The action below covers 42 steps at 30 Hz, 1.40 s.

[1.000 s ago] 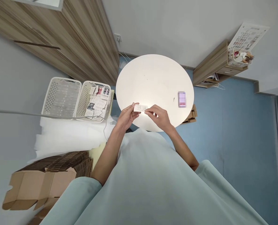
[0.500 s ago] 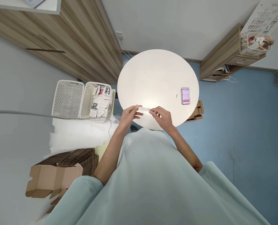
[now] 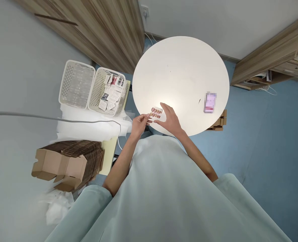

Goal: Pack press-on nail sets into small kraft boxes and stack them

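A small card of press-on nails [image 3: 156, 112] shows two rows of glossy reddish-brown ovals on a pale backing. My left hand [image 3: 139, 124] pinches it at its left end between thumb and fingers. Around its right side is my right hand [image 3: 171, 120], thumb and fingers spread apart, the thumb near the lower edge and the fingertips just above the upper edge. Whether the right hand touches the card I cannot tell. Both hands are over the near edge of the round white table [image 3: 181, 64].
A phone with a blurred screen [image 3: 210, 103] lies on the table's right. To the left stand a basket of clear packs [image 3: 77, 84] and a basket of small cards [image 3: 93, 95]. Folded cardboard boxes [image 3: 70, 164] are stacked nearer me. A cable [image 3: 63, 119] crosses the left side.
The card was held edge-on by both hands; now its nail face is turned up. My right hand has loosened and spread its fingers. The view has shifted.
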{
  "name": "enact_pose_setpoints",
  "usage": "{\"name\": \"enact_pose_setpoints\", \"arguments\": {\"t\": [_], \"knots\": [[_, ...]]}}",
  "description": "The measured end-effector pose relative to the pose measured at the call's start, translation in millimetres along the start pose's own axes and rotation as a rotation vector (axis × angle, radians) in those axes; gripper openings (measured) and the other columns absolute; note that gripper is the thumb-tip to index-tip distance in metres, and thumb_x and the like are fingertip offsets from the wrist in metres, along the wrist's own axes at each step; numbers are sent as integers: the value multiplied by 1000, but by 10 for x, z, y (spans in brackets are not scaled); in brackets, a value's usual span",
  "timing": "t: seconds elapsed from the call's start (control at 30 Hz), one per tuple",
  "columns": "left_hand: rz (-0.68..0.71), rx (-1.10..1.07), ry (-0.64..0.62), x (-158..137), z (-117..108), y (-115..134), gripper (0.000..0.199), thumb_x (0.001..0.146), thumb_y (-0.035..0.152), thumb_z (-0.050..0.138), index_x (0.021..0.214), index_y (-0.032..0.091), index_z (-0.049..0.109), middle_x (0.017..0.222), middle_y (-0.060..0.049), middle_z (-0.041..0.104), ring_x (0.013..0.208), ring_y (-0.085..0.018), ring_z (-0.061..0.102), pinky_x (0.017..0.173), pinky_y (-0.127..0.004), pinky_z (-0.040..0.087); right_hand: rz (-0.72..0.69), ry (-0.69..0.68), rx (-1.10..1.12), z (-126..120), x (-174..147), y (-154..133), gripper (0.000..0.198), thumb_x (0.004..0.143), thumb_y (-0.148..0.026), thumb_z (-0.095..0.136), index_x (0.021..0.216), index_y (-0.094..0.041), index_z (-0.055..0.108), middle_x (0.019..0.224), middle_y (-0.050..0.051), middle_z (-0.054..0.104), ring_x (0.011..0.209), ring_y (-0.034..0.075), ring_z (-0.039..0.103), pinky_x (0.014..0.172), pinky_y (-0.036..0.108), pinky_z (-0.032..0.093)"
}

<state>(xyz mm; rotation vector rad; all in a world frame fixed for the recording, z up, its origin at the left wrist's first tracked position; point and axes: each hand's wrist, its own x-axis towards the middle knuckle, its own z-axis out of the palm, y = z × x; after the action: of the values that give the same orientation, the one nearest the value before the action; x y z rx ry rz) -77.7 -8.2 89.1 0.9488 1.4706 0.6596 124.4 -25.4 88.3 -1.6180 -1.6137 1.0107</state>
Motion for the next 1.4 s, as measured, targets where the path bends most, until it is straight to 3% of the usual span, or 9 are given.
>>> {"name": "enact_pose_setpoints", "arguments": {"t": [0.07, 0.27, 0.4, 0.5, 0.63, 0.83, 1.07, 1.4], "knots": [[-5, 3, 15, 12, -23, -61, 59, 83, 79, 79, 91, 21, 79, 86, -7, 80, 88, -26, 80, 75, -34, 61, -45, -62, -68, 92, 55, 14, 83, 97, -51, 81, 168, -26, 47, 167, 14, 55, 154, 36, 50, 127, 56, 47], [-59, -12, 64, 78, -129, -266, 56, 86, 77, 76, 91, 21, 81, 83, -8, 80, 90, -27, 80, 82, -38, 64, -96, -187, -174, 343, 239, 104, 80, 106, -47, 68, 176, -29, 33, 157, 13, 65, 145, 36, 60, 122, 56, 52], [-135, 15, 94, 179, -277, -372, 48, 91, 67, 74, 94, 19, 81, 100, -11, 84, 98, -28, 80, 88, -39, 65, -79, -228, -229, 540, 334, 205, 85, 104, -41, 72, 177, -30, 30, 158, 12, 65, 146, 35, 60, 122, 55, 53], [-167, 36, 120, 247, -431, -395, 41, 94, 57, 72, 107, 19, 82, 114, -11, 84, 105, -28, 79, 93, -40, 64, -54, -240, -281, 675, 397, 260, 89, 100, -35, 77, 177, -28, 31, 165, 13, 59, 154, 35, 54, 128, 57, 48], [-216, 83, 127, 310, -662, -366, 42, 96, 51, 71, 120, 18, 82, 105, -12, 84, 106, -31, 78, 94, -42, 63, -42, -226, -333, 753, 467, 212, 94, 96, -31, 81, 176, -27, 31, 177, 13, 44, 166, 36, 39, 135, 61, 38], [-179, 77, 121, 417, -987, -332, 41, 97, 44, 67, 125, 17, 80, 108, -13, 83, 101, -30, 79, 96, -43, 63, -44, -203, -407, 766, 582, -105, 84, 100, -37, 77, 173, -26, 38, 176, 13, 47, 167, 34, 38, 136, 60, 36], [8, 11, 147, 572, -1426, -203, 34, 97, 38, 64, 125, 22, 76, 143, -13, 74, 122, -30, 75, 102, -43, 62, -98, -81, -449, 944, 710, -531, 64, 104, -42, 71, 163, -25, 53, 167, 14, 56, 161, 33, 46, 133, 60, 42], [212, 5, 375, 1269, -2183, -170, 35, 97, 29, 63, 131, 20, 69, 139, -15, 70, 119, -29, 74, 102, -42, 62, -185, -85, -533, 1228, 1027, -1176, 50, 106, -45, 67, 152, -25, 64, 160, 14, 64, 155, 32, 53, 130, 60, 45]]}}
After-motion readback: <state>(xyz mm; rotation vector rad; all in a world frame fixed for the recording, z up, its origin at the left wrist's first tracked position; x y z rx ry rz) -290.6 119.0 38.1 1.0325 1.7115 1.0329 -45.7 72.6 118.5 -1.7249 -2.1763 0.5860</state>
